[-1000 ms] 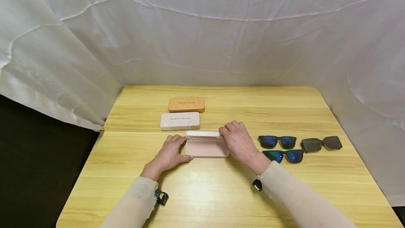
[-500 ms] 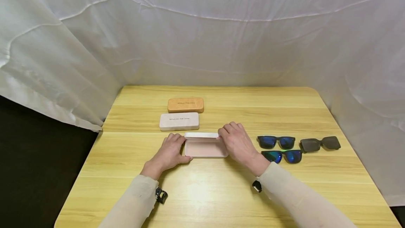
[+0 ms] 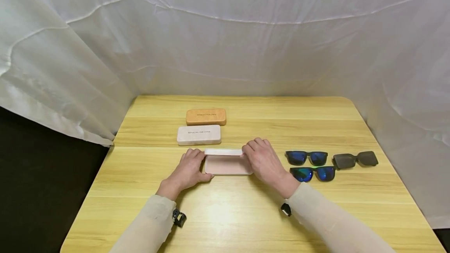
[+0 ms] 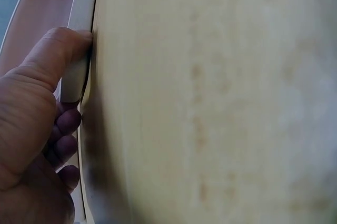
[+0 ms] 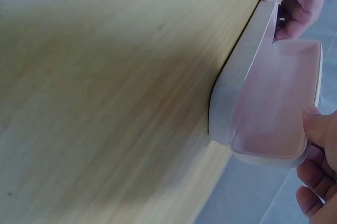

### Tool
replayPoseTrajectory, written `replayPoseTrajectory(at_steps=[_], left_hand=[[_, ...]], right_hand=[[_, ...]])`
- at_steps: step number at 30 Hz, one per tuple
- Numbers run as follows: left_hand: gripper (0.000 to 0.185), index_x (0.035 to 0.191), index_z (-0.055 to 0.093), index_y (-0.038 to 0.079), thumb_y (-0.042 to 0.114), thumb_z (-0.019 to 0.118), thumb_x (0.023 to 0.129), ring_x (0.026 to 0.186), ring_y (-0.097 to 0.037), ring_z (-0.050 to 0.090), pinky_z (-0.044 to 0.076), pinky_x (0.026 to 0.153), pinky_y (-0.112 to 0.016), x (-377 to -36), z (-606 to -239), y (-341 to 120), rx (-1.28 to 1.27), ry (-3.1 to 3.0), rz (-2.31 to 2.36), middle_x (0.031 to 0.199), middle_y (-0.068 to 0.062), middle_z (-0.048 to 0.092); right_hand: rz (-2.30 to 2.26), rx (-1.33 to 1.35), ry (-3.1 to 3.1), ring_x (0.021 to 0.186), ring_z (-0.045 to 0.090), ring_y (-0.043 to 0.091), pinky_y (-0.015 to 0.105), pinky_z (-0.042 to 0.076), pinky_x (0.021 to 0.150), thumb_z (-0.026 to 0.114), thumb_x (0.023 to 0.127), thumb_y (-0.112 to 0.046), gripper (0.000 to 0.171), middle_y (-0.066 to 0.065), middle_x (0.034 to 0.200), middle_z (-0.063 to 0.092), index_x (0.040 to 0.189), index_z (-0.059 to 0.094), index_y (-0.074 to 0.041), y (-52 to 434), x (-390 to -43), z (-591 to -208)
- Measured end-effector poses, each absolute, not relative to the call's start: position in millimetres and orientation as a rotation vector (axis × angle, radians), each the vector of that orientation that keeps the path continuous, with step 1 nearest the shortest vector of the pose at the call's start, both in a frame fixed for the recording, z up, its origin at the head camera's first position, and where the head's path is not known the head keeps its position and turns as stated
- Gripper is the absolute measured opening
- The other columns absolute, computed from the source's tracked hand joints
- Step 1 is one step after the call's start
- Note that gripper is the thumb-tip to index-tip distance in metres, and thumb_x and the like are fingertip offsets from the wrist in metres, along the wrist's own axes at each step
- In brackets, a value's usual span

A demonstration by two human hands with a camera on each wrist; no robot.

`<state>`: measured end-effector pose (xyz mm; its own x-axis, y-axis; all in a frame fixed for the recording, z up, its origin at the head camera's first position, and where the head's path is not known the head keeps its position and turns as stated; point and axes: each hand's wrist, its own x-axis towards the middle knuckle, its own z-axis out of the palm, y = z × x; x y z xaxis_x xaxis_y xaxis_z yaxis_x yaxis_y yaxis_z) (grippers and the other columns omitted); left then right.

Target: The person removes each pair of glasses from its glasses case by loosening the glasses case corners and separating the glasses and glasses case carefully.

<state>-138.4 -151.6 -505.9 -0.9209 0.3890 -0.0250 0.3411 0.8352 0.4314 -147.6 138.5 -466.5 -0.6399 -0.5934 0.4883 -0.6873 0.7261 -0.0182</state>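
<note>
3 cases (image 3: 228, 163), 3 sunglasses (image 3: 306, 157), prob. both hands (image 3: 188, 171) gripping

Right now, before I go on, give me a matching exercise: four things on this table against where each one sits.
Things:
1. tan cork-look glasses case
2. white closed glasses case
3. open pink-lined glasses case
4. dark grey sunglasses

Places:
A. between the left hand and right hand
B. far right, past the two blue-lensed pairs
C. farthest back on the left
D. just in front of the tan case

Pairs: 1-C, 2-D, 3-A, 4-B
</note>
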Motion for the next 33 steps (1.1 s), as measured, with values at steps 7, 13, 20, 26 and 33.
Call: replayPoseTrajectory(at_steps=[7,13,20,26,33], left_hand=[[0.078,0.135,0.060,-0.003,0.045,0.088,0.081,0.119,-0.031,0.050,0.041,0.103,-0.047,-138.5,-506.7,-152.3,0.592,2.907,0.635,0.129,-0.014,0.062],[0.076,0.134,0.060,-0.003,0.044,0.088,0.082,0.118,-0.032,0.050,0.041,0.104,-0.048,-138.2,-506.1,-152.4,0.605,2.908,0.628,0.128,-0.014,0.062],[0.076,0.135,0.060,-0.002,0.045,0.088,0.083,0.118,-0.031,0.050,0.042,0.102,-0.046,-138.6,-507.6,-152.3,0.598,2.907,0.643,0.128,-0.012,0.063],[0.072,0.135,0.062,0.002,0.043,0.089,0.081,0.116,-0.030,0.050,0.042,0.100,-0.046,-138.6,-506.7,-152.7,0.605,2.903,0.672,0.124,-0.010,0.063],[0.075,0.138,0.061,0.002,0.043,0.088,0.082,0.118,-0.030,0.051,0.042,0.101,-0.047,-138.0,-505.4,-152.6,0.594,2.899,0.684,0.126,-0.010,0.064]], right_hand=[[0.321,0.988,-2.461,0.087,0.059,0.024,0.036,0.046,0.074,0.072,0.100,-0.016,0.010,0.004,0.095,0.070,0.096,0.067,-0.009,139.2,-144.9,-468.9],[0.311,1.000,-2.466,0.088,0.059,0.024,0.035,0.046,0.074,0.072,0.100,-0.017,0.010,0.004,0.096,0.070,0.096,0.067,-0.009,141.1,-144.3,-472.6],[0.310,1.017,-2.439,0.089,0.060,0.024,0.035,0.046,0.074,0.076,0.098,-0.016,0.011,0.004,0.096,0.070,0.097,0.067,-0.009,142.3,-142.7,-474.5],[0.323,1.029,-2.417,0.087,0.059,0.023,0.035,0.046,0.072,0.077,0.097,-0.016,0.013,0.004,0.095,0.070,0.096,0.067,-0.009,142.6,-139.7,-476.0],[0.318,1.021,-2.418,0.086,0.058,0.022,0.034,0.046,0.072,0.076,0.098,-0.018,0.013,0.002,0.094,0.069,0.095,0.066,-0.011,142.6,-137.5,-477.7]])
